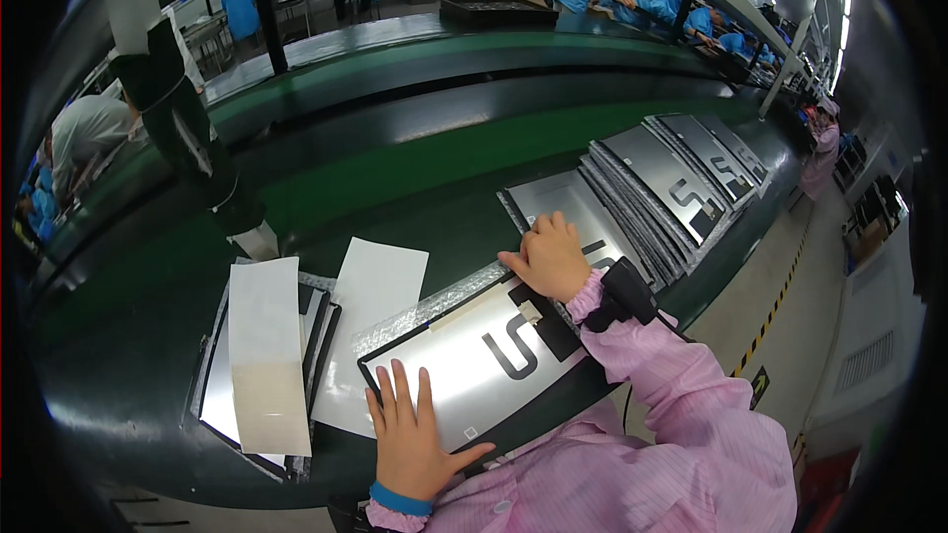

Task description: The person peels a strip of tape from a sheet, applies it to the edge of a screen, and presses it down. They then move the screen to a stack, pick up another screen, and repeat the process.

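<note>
A long green conveyor bench (395, 153) is seen running from the near left to the far right, with a second line behind it where people in blue coats are at work. On its far right part, a row of grey metal panels (681, 178) is stacked overlapping, each marked with a dark bent shape. At the near left, a dark-framed panel (219, 405) lies under a white sheet (265, 345), and a second white sheet (373, 286) lies just beside it.

The panel in hand (474, 360) lies flat at the near edge of the bench, resting partly on bubble wrap (425, 311) that shows along its far edge. It is a silvery plate with a dark border and a dark marking at its middle.

The left hand (410, 434) is laid open and flat on the near left corner of the panel, fingers spread, nothing gripped. The right hand (548, 257), from a pink sleeve with a black wrist device (622, 291), is curled with fingertips pressed at the far right corner, near a dark patch (548, 326); whether anything small is pinched there cannot be told.

As a judgement, the step appears to be pressing or seating something at that corner. It is best done with the panel held steady by the flat left palm, pressure kept even and light, and the bright face kept free of smears and drag marks.
</note>
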`<state>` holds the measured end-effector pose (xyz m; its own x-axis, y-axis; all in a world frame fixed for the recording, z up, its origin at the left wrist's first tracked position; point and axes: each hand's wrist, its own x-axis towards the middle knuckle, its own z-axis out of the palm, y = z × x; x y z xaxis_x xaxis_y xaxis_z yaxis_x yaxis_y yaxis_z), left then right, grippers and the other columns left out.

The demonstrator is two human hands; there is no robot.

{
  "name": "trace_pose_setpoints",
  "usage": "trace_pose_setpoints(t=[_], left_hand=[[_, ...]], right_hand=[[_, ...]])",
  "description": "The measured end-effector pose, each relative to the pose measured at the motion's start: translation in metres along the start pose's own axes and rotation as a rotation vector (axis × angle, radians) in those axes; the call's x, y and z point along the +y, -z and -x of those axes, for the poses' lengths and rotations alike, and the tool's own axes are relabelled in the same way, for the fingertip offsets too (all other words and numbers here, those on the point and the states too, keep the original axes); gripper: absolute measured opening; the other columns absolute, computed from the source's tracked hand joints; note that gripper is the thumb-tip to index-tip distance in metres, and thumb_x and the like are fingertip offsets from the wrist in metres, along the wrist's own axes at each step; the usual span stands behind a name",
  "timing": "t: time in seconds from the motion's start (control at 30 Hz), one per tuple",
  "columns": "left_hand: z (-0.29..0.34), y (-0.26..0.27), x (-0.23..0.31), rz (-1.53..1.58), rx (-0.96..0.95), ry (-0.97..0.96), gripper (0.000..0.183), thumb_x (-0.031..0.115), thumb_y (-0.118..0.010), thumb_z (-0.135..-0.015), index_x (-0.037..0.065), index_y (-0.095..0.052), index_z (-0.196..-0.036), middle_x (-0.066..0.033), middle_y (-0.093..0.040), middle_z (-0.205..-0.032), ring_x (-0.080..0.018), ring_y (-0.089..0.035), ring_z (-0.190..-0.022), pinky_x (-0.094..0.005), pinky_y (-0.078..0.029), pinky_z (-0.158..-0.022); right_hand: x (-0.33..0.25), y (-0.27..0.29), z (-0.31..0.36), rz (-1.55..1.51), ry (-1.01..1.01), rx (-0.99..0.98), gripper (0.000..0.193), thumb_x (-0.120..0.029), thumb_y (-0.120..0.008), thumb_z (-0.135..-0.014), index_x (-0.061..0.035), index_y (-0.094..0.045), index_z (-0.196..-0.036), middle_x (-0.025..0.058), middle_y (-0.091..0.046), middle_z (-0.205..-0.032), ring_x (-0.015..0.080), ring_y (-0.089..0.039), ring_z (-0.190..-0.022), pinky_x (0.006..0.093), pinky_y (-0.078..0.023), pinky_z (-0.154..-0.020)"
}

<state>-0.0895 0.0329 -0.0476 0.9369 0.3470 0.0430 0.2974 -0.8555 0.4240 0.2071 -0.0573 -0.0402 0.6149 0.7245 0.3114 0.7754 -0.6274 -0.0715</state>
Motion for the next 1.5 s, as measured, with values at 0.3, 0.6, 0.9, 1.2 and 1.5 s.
trace_pose_setpoints(t=[0.3,0.6,0.9,1.2,1.5], left_hand=[[0.001,-0.003,-0.001,-0.021,0.040,-0.012,0.121,0.065,-0.079,-0.060,-0.001,-0.028,-0.146,-0.0326,-0.019,-0.151,-0.0536,-0.010,-0.141,-0.0653,-0.010,-0.111],[0.001,-0.003,0.000,-0.031,0.047,-0.020,0.119,0.064,-0.080,-0.060,-0.001,-0.030,-0.146,-0.0321,-0.020,-0.151,-0.0534,-0.010,-0.141,-0.0656,-0.010,-0.110],[0.005,0.001,-0.001,0.122,0.176,-0.049,0.114,0.050,-0.085,-0.061,-0.006,-0.030,-0.144,-0.0277,-0.027,-0.150,-0.0478,-0.017,-0.142,-0.0639,-0.017,-0.110],[0.006,-0.002,-0.005,0.170,0.201,-0.122,0.107,0.041,-0.087,-0.063,-0.005,-0.032,-0.143,-0.0259,-0.031,-0.149,-0.0450,-0.023,-0.141,-0.0616,-0.019,-0.111],[0.012,0.014,-0.014,0.166,0.325,0.051,0.087,0.063,-0.055,-0.086,-0.002,-0.038,-0.141,-0.0237,-0.031,-0.150,-0.0439,-0.022,-0.142,-0.0593,-0.011,-0.113]], right_hand=[[-0.001,0.006,-0.002,-0.517,-0.083,-0.109,0.024,-0.023,-0.064,-0.087,0.0008,-0.064,-0.084,0.0191,-0.065,-0.083,0.0367,-0.061,-0.085,0.0449,-0.047,-0.077],[0.015,0.004,-0.008,-0.493,-0.120,-0.205,0.030,-0.026,-0.069,-0.083,0.0028,-0.062,-0.080,0.0180,-0.066,-0.075,0.0332,-0.066,-0.076,0.0387,-0.051,-0.070],[0.034,0.033,-0.009,-2.032,-0.400,-0.743,0.030,-0.029,-0.055,-0.098,-0.0018,-0.061,-0.109,0.0059,-0.068,-0.101,0.0137,-0.065,-0.089,0.0289,-0.053,-0.079],[0.020,0.051,0.043,-1.799,-0.518,-0.982,0.032,-0.019,-0.062,-0.094,-0.0002,-0.056,-0.120,0.0080,-0.065,-0.109,0.0137,-0.065,-0.095,0.0279,-0.056,-0.079],[0.058,0.094,0.071,-1.930,-0.673,-0.538,0.038,-0.006,-0.063,-0.089,-0.0005,-0.052,-0.125,0.0095,-0.065,-0.108,0.0188,-0.068,-0.092,0.0324,-0.057,-0.082]])
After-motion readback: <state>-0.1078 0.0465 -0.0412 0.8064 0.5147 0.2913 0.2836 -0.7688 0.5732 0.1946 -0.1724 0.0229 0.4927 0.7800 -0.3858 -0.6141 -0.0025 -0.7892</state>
